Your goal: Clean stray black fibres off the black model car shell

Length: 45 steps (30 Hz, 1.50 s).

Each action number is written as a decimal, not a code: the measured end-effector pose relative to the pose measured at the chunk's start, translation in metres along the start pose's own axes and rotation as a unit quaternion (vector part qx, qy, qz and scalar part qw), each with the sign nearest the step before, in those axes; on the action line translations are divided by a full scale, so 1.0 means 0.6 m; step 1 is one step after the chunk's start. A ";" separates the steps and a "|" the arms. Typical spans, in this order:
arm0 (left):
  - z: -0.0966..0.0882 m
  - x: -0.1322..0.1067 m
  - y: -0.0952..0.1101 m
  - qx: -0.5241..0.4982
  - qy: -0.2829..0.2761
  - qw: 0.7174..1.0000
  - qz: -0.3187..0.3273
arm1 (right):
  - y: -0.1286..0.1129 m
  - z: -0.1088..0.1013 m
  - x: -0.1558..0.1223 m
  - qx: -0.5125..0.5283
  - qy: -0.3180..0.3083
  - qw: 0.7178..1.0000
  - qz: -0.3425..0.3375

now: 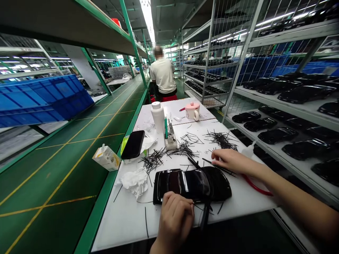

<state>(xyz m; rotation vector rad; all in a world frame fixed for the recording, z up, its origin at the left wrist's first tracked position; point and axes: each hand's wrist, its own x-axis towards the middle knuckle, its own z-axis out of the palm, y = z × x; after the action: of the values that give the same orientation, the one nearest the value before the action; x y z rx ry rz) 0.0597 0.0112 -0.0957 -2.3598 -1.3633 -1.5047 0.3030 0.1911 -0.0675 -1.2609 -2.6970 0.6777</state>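
A glossy black model car body (188,185) lies on the white tabletop, its long side toward me. My left hand (176,217) is at its near side, fingers curled in against the lower edge; what they hold, if anything, is hidden. A black strap-like piece (205,215) hangs over the table edge beside it. Beyond the car's right end, my right hand (225,158) hovers low over the table, fingers bent and apart from the thumb, close to a thin black strip (206,160). A red curved handle (256,187) shows below my right forearm.
Thin black strips (222,140) lie in several piles. Around them are a phone (133,144), crumpled tissue (135,181), a drink carton (107,157), a white bottle (158,116) and a pink-lidded mug (192,111). A green conveyor (66,176) runs left; racks of car bodies (278,134) stand right. A person (162,76) sits ahead.
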 end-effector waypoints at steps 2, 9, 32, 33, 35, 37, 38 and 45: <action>-0.001 -0.004 0.000 -0.001 0.005 1.000 -0.004 | 0.008 0.003 0.014 -0.016 -0.026 1.000 -0.003; -0.001 -0.013 -0.002 0.003 0.003 1.000 -0.013 | 0.004 -0.034 0.045 -0.043 -0.095 0.994 -0.024; -0.004 -0.006 0.006 -0.016 0.008 0.999 -0.027 | -0.007 -0.011 0.118 0.026 -0.027 0.999 0.032; -0.006 -0.004 0.006 -0.024 0.008 0.999 -0.031 | -0.007 -0.014 0.115 0.043 -0.021 0.998 0.027; -0.012 0.001 0.006 -0.047 0.018 0.998 -0.041 | -0.013 -0.024 0.103 0.087 -0.011 0.996 0.009; -0.020 0.010 0.006 -0.082 0.032 0.994 -0.060 | -0.027 -0.037 0.081 0.144 -0.010 0.989 -0.017; -0.023 0.015 0.007 -0.101 0.034 0.991 -0.078 | -0.038 -0.044 0.067 0.175 -0.015 0.984 -0.032; -0.009 0.060 0.024 -0.256 -0.010 0.933 -0.251 | -0.109 -0.049 -0.030 0.376 -0.085 0.917 -0.100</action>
<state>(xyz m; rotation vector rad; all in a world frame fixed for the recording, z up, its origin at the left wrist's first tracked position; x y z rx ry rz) 0.0708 0.0230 -0.0601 -2.3960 -1.8791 -2.2127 0.2760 0.1515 -0.0111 -0.7364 -2.2251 1.6320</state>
